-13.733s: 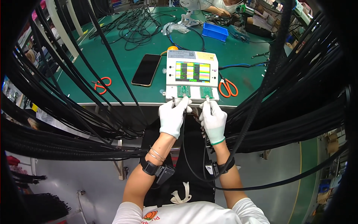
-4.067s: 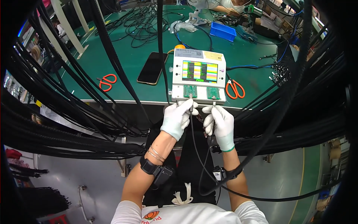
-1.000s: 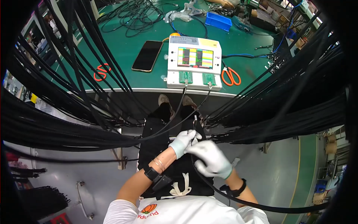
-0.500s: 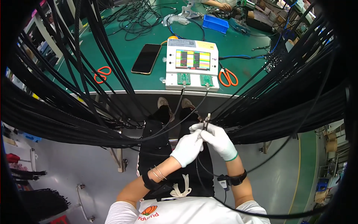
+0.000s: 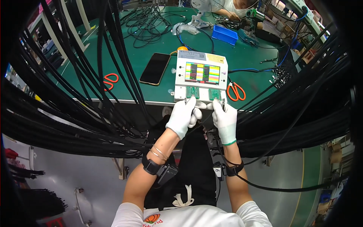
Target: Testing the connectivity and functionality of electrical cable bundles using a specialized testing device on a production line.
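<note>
The white tester with a lit coloured screen stands at the table's front edge. Two green circuit boards, a left one and a right one, sit on its front ledge. My left hand, in a white glove, pinches a cable plug at the left board's front. At the right board, my gloved right hand is closed on another cable plug. Fingers hide most of both plugs, so I cannot tell how far they sit in the sockets. A black cable hangs below the hands.
A phone and orange-handled scissors lie left of the tester; more orange scissors lie right. Behind are a blue tray and tangled cables. Black cable bundles hang on both sides. Another person sits across the table.
Both hands have moved forward from over my lap to the tester's boards. The cable end they held together is no longer distinct; each hand now pinches at a separate board.
</note>
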Tool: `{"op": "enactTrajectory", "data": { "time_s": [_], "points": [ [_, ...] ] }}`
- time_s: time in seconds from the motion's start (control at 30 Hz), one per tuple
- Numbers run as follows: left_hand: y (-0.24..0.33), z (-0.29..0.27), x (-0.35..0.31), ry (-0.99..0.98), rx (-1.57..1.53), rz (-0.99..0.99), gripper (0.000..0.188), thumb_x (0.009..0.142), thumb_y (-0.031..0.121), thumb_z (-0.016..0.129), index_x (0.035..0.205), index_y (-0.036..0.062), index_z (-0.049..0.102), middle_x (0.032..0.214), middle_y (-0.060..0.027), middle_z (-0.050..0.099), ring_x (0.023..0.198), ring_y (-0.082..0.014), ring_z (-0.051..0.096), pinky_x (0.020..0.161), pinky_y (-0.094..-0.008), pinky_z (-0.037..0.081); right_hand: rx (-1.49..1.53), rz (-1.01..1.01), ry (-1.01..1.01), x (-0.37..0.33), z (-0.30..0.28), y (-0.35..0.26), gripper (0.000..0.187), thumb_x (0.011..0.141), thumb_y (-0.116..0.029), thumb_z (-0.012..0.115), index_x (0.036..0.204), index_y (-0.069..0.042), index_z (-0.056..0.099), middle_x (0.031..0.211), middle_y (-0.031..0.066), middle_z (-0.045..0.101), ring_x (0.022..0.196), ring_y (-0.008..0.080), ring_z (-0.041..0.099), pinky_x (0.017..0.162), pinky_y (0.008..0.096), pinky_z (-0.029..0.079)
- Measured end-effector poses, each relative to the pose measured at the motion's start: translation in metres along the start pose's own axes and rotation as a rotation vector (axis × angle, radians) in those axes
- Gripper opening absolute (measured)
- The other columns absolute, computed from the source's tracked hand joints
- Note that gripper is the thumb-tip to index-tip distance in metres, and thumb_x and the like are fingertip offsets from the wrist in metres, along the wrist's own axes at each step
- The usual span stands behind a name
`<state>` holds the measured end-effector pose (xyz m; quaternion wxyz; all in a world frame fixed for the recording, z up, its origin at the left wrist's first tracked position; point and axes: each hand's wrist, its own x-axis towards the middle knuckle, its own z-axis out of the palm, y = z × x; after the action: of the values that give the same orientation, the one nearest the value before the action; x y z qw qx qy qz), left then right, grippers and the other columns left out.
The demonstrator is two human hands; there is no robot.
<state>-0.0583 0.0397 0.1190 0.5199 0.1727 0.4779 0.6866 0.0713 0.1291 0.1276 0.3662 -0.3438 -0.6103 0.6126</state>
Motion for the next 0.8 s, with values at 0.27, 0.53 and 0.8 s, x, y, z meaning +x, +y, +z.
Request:
{"op": "enactTrajectory", "data": {
  "time_s": [0.27,0.53,0.8],
  "points": [
    [-0.017,0.009,-0.040,0.042,0.162,0.196,0.031,0.103,0.027,0.053,0.089,0.0016,0.065,0.055,0.0055,0.044,0.046,-0.0022,0.035,0.044,-0.0215,0.026,-0.003,0.017,-0.251,-0.041,-0.004,-0.007,0.051,0.099,-0.009,0.050,0.148,0.001,0.042,0.072,-0.0033,0.050,0.057,0.0022,0.040,0.052,0.0188,0.033],
    [-0.027,0.011,-0.029,-0.025,0.221,0.184,0.021,0.096,0.018,0.065,0.095,-0.0014,0.072,0.078,-0.0003,0.067,0.066,-0.0061,0.056,0.061,-0.0231,0.045,-0.222,-0.048,-0.196,-0.057,0.000,0.000,0.059,0.102,-0.010,0.042,0.157,-0.003,0.021,0.069,0.0057,0.060,0.056,0.0105,0.056,0.056,0.0259,0.048],
    [-0.016,-0.004,-0.016,0.054,0.051,0.164,0.023,0.101,0.021,0.059,0.100,0.0007,0.071,0.073,-0.0032,0.069,0.045,0.0003,0.035,0.041,-0.0190,0.022,-0.369,-0.235,0.042,-0.047,-0.015,-0.005,0.029,0.104,-0.017,0.040,0.102,0.001,0.063,0.060,0.0056,0.056,0.050,0.0119,0.054,0.051,0.0275,0.043]
  ]
}}
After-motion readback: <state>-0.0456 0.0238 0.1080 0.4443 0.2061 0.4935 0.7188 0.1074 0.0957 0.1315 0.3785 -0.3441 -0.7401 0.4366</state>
